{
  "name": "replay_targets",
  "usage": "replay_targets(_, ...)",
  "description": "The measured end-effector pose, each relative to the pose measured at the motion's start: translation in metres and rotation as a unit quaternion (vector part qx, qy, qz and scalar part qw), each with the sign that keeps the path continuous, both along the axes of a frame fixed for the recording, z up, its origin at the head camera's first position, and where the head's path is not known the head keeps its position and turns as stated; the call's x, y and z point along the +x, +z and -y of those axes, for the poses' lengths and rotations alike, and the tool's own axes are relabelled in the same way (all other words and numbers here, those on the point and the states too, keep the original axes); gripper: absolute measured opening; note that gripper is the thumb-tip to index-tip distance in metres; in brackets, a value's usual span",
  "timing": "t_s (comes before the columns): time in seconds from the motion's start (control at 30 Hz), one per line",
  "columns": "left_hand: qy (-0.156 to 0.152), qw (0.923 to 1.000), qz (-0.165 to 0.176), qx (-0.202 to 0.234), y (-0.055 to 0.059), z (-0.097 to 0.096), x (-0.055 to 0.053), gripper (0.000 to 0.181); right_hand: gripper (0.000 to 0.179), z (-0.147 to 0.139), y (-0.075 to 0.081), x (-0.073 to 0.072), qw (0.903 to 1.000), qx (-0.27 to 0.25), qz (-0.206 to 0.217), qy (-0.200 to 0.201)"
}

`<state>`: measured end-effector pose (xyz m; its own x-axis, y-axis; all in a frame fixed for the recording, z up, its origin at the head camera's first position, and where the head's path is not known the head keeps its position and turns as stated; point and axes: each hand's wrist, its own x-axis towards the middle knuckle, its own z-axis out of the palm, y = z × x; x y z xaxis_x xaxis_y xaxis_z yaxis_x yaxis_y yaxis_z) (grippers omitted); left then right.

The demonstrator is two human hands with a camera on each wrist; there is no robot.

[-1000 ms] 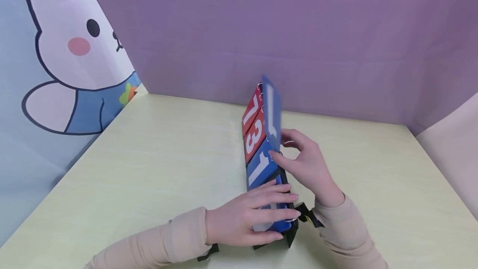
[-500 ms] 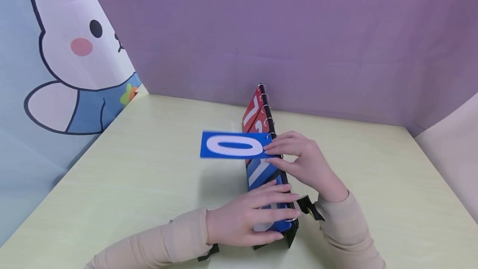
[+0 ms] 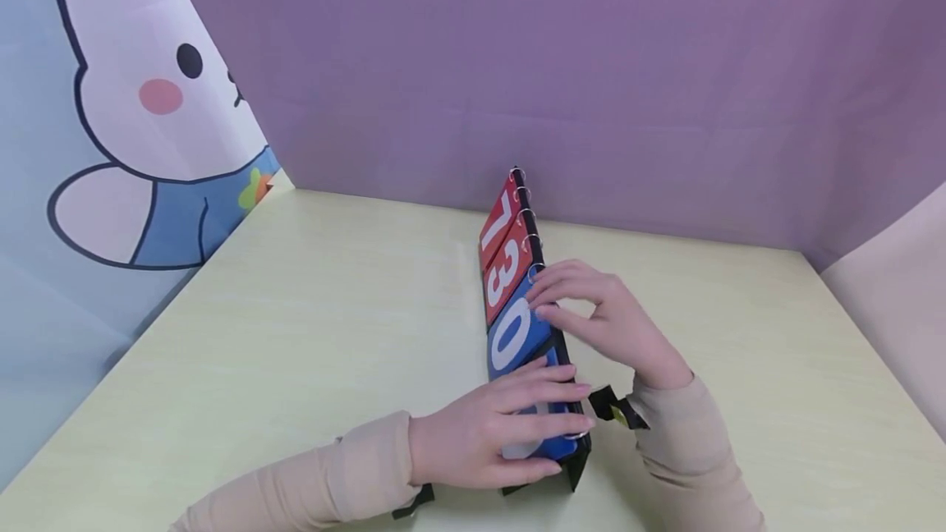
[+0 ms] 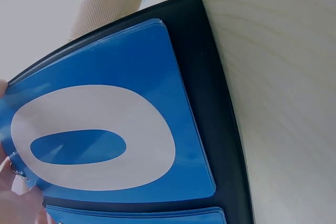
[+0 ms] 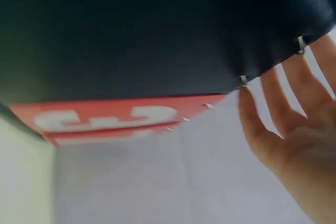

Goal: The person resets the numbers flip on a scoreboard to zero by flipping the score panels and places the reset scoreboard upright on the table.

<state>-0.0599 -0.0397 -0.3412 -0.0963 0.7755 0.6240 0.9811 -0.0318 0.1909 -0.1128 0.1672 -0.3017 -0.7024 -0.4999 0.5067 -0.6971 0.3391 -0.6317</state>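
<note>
A tabletop flip scoreboard point(image 3: 559, 345) stands on end to me, its number cards hung on metal rings along the black top edge. Blue cards fill the near half; the second one, a blue 0 card point(image 3: 510, 337), lies flat against the front. My left hand point(image 3: 491, 433) rests across the nearest blue card, fingers extended to the top edge and thumb at the near end. That card also reads 0 point(image 4: 149, 124) in the left wrist view. My right hand point(image 3: 609, 314) reaches over the top edge from behind, its fingertips touching the second blue card beside its ring.
Two red cards, a 7 point(image 3: 497, 220) and a 3 point(image 3: 506, 273), hang on the far half. A pale table point(image 3: 355, 310) surrounds the scoreboard. Behind it hangs a purple cloth point(image 3: 591, 89), with a rabbit-printed cloth point(image 3: 170, 138) at the left.
The blue 0 card has swung over the rings from behind, through level, and down onto the front, covering the 1 card. My right fingers moved with it; my left hand stayed still.
</note>
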Motion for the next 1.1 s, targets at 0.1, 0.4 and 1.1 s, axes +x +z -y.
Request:
replay_targets(0.1,-0.004,1.0000,0.007,0.003,0.000,-0.001,0.000,0.046,0.014,-0.003,-0.005,-0.006,0.9819,-0.111,0.141,-0.061)
replay_targets(0.4,-0.001,0.9997,0.024,-0.003,0.000,0.000,0.002,0.046,0.028,-0.018,-0.050,-0.040,0.7838,-0.307,0.540,0.008)
replay_targets(1.1,0.003,0.9998,0.018,-0.005,0.001,0.001,0.003,0.046,0.005,-0.033,-0.064,-0.049,0.6662,-0.496,0.539,-0.143)
